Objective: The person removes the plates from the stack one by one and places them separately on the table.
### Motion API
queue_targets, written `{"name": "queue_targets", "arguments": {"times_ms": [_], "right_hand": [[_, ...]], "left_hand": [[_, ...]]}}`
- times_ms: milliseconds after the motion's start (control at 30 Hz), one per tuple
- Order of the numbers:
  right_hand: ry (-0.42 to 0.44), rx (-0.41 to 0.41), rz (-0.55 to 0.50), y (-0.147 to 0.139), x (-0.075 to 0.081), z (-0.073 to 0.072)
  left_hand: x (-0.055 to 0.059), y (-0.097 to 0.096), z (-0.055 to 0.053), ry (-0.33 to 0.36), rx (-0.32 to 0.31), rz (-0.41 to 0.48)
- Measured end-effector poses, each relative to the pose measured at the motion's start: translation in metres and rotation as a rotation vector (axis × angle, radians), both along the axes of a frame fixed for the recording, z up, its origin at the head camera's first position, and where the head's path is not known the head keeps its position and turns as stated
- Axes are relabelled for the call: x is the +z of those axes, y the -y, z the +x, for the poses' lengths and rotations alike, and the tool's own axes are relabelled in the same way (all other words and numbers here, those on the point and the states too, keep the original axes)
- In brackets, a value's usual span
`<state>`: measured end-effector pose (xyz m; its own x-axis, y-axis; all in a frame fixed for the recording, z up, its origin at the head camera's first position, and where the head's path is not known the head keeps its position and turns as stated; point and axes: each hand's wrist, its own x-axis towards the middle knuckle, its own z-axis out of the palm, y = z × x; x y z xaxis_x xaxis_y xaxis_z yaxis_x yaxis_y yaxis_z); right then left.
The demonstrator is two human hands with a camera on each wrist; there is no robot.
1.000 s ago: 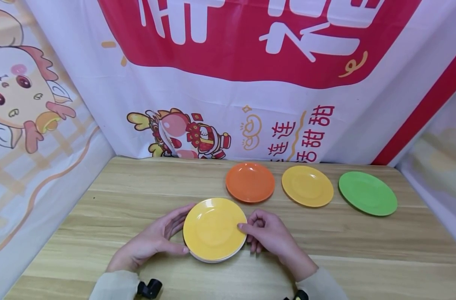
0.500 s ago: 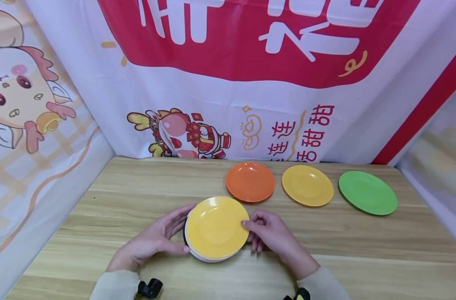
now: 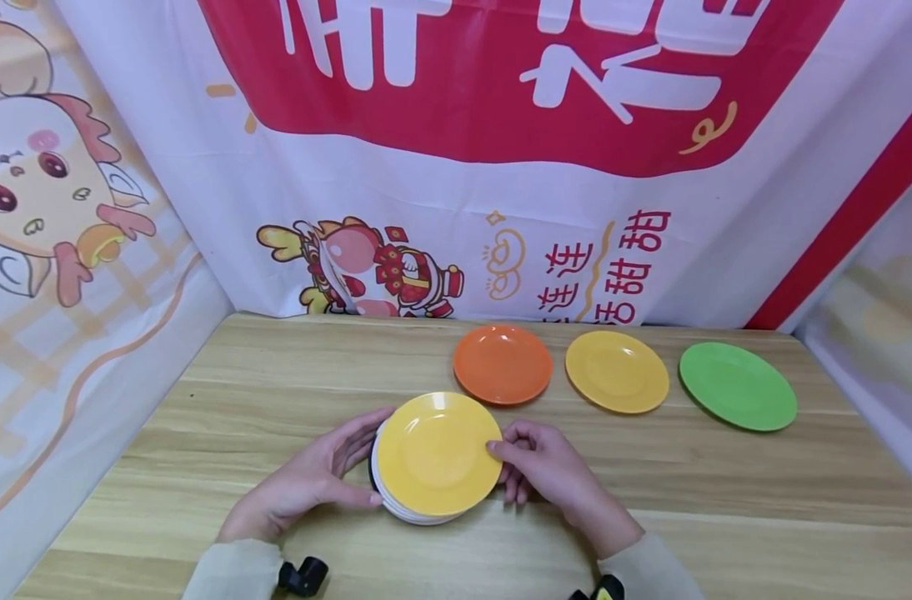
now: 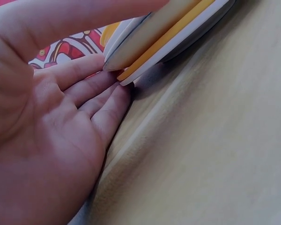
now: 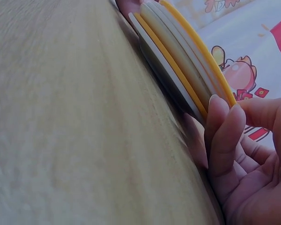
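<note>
Printed cloth (image 3: 471, 179) hung behind the table (image 3: 276, 375), where an orange plate (image 3: 503, 365), a yellow plate (image 3: 617, 372) and a green plate (image 3: 737, 386) lay along the back. Nearer the person, the yellow top plate (image 3: 437, 450) sat off-centre to the right on a stack (image 3: 406, 510), its right rim pinched by the right hand (image 3: 534, 458). The left hand (image 3: 317, 475) touched the stack's left side, thumb and fingers apart. Probably stiff, light and slick, perhaps chippable, the top plate seemed best taken by its rim.
</note>
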<state>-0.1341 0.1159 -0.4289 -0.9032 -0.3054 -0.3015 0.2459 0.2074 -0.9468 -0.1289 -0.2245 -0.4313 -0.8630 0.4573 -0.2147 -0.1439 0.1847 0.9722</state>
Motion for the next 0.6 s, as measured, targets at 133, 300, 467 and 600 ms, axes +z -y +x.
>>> {"name": "queue_targets", "arguments": {"times_ms": [133, 300, 467, 600], "right_hand": [[-0.002, 0.018, 0.003, -0.004, 0.001, -0.001], [0.008, 0.034, 0.019, -0.011, 0.003, -0.003], [0.022, 0.050, 0.018, -0.014, 0.004, -0.004], [0.032, 0.052, 0.015, -0.015, 0.004, -0.005]], "left_hand": [[0.001, -0.001, 0.001, -0.014, -0.014, -0.008], [0.001, -0.004, 0.001, -0.035, -0.026, -0.018], [0.001, -0.007, 0.002, -0.040, -0.020, -0.032], [0.002, -0.008, 0.002, -0.055, -0.023, -0.042]]}}
